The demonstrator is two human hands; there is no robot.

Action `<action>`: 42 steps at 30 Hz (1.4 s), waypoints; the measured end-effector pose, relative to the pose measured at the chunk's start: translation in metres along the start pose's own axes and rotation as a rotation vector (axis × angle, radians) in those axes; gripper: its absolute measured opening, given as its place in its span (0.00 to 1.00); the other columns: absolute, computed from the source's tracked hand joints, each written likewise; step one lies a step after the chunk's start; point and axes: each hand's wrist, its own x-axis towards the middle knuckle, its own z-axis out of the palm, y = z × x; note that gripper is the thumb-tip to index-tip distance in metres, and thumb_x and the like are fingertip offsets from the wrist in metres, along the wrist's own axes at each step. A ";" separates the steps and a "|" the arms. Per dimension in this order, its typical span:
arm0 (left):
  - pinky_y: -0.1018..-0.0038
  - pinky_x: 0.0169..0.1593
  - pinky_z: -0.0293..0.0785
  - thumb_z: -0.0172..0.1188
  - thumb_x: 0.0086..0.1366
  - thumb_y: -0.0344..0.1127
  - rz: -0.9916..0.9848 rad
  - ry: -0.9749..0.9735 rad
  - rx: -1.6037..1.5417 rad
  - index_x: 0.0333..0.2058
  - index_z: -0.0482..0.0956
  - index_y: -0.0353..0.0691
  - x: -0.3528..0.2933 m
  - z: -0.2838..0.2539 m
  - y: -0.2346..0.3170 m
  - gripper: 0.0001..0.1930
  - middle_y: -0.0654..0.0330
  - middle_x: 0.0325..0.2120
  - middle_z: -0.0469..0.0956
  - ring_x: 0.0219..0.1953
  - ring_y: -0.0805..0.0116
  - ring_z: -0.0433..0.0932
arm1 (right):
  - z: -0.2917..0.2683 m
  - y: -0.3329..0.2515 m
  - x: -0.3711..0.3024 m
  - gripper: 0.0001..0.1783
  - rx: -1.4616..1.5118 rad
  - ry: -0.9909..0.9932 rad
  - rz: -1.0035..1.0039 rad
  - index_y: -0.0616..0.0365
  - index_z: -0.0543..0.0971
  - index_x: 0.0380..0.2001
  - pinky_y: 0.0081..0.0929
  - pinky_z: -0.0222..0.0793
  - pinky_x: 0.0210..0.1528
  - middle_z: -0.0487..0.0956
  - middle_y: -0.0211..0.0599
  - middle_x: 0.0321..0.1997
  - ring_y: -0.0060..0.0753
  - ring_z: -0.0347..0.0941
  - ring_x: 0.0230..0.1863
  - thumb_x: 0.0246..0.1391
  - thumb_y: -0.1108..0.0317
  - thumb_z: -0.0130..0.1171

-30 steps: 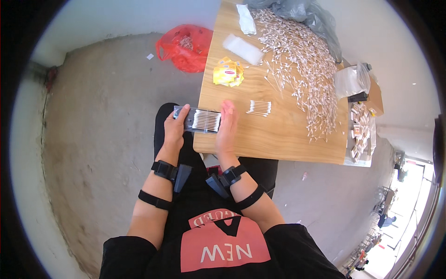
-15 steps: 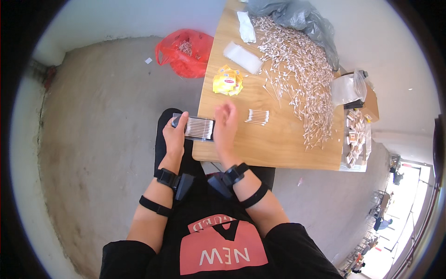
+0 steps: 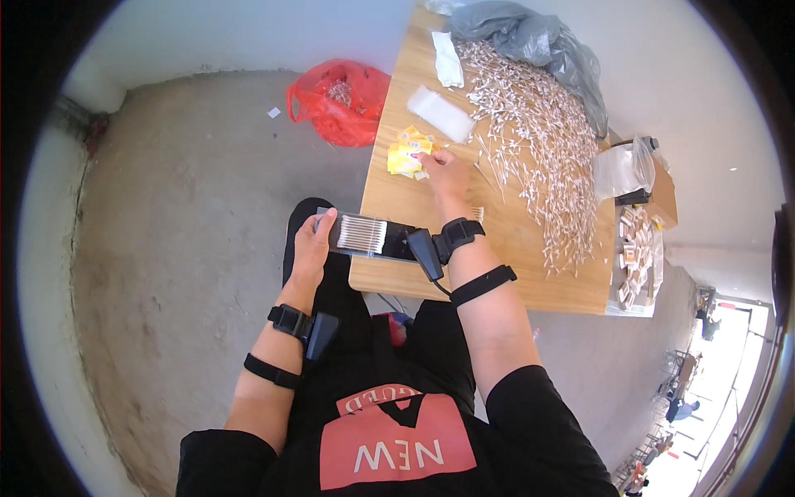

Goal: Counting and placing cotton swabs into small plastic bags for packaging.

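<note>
My left hand [image 3: 311,248] is closed on the left end of a clear plastic bag [image 3: 333,234], the thumb lying over it. A row of white cotton swabs [image 3: 362,234] shows at the bag, with a flat dark strip [image 3: 401,241] reaching out to the right by the table edge. My right hand [image 3: 447,176] is at the pile of small yellow cards [image 3: 406,157], fingertips pinched on a card at its right side. Beneath the right wrist, a small group of swabs [image 3: 478,214] on the table is mostly hidden.
A large heap of loose swabs [image 3: 538,157] covers the table's right side, below a grey plastic bag [image 3: 538,37]. Clear plastic sleeves [image 3: 440,113] and a white glove [image 3: 448,60] lie farther back. A red bag [image 3: 352,116] stands on the floor; filled packs [image 3: 636,253] lie at far right.
My right hand has left the held swabs and moved up and right to the yellow cards, pinching there. The dark strip shows more. My left hand keeps its hold.
</note>
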 end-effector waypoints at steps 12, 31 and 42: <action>0.82 0.38 0.63 0.58 0.64 0.48 -0.020 -0.008 -0.115 0.31 0.76 0.38 0.002 0.002 -0.003 0.16 0.69 0.27 0.72 0.31 0.82 0.67 | -0.040 -0.013 -0.032 0.09 0.052 0.062 -0.253 0.60 0.79 0.37 0.23 0.71 0.30 0.81 0.37 0.27 0.27 0.80 0.28 0.56 0.69 0.55; 0.83 0.33 0.67 0.65 0.60 0.38 0.011 0.056 -0.248 0.30 0.79 0.38 -0.008 0.018 0.005 0.10 0.68 0.25 0.78 0.26 0.81 0.73 | -0.018 0.024 -0.141 0.09 0.008 -0.206 -0.124 0.57 0.76 0.39 0.28 0.69 0.30 0.78 0.36 0.24 0.28 0.73 0.24 0.53 0.71 0.55; 0.81 0.31 0.67 0.66 0.59 0.36 0.080 0.105 -0.235 0.29 0.79 0.36 -0.013 0.023 0.005 0.09 0.68 0.24 0.77 0.25 0.82 0.72 | -0.004 0.011 -0.143 0.10 0.036 -0.289 -0.226 0.59 0.78 0.39 0.29 0.73 0.37 0.80 0.40 0.29 0.35 0.79 0.32 0.52 0.73 0.56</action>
